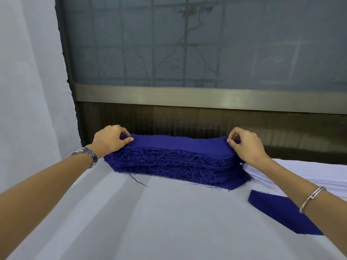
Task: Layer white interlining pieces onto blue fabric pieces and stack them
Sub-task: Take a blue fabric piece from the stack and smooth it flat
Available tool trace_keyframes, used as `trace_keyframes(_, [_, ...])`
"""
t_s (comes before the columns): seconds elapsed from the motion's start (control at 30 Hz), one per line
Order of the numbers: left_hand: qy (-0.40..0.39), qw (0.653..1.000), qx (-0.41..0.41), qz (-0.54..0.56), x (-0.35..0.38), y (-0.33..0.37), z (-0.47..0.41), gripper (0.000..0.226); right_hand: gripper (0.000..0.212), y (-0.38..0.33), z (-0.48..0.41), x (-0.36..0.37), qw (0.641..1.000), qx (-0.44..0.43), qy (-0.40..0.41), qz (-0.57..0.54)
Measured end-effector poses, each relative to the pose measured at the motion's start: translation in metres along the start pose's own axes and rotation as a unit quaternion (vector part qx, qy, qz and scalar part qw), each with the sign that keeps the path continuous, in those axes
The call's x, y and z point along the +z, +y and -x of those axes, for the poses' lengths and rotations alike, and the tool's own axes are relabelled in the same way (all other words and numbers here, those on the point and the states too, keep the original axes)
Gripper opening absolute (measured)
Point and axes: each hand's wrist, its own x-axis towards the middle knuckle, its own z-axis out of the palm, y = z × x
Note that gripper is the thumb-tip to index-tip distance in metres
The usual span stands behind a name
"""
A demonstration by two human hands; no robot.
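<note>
A thick stack of blue fabric pieces [174, 160] with frayed edges lies at the far side of the white-covered table [150, 222]. My left hand [109, 138] pinches the left end of the top blue piece [178, 141]. At the right end of that same piece, my right hand [246, 144] pinches it between thumb and fingers. A pile of white interlining pieces [308, 174] sits to the right of the blue stack, partly hidden by my right forearm. A single blue piece [277, 211] lies flat on the table near my right arm.
Behind the stack stands a dark frame with a metal rail [206, 99] and a frosted window [187, 44] above it. A white wall [28, 81] is on the left. The table's white cover has long creases.
</note>
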Motion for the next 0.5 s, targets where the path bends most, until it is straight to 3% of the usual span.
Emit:
trace_keyframes(0.1, [0.0,1.0,-0.002,0.001,-0.0003,0.0,-0.0001,0.029,0.005,-0.0025,-0.0015,-0.001,1.0,-0.012,0.007,-0.022])
trace_keyframes(0.33, [-0.004,1.0,0.002,0.005,-0.0001,0.0001,-0.0007,0.029,0.034,-0.002,-0.0037,-0.0039,0.99,0.049,0.064,-0.115])
trace_keyframes(0.5, [-0.01,1.0,0.001,0.008,-0.0006,-0.0004,-0.0019,0.029,0.027,0.0032,-0.0007,-0.0065,0.988,0.06,0.11,-0.093])
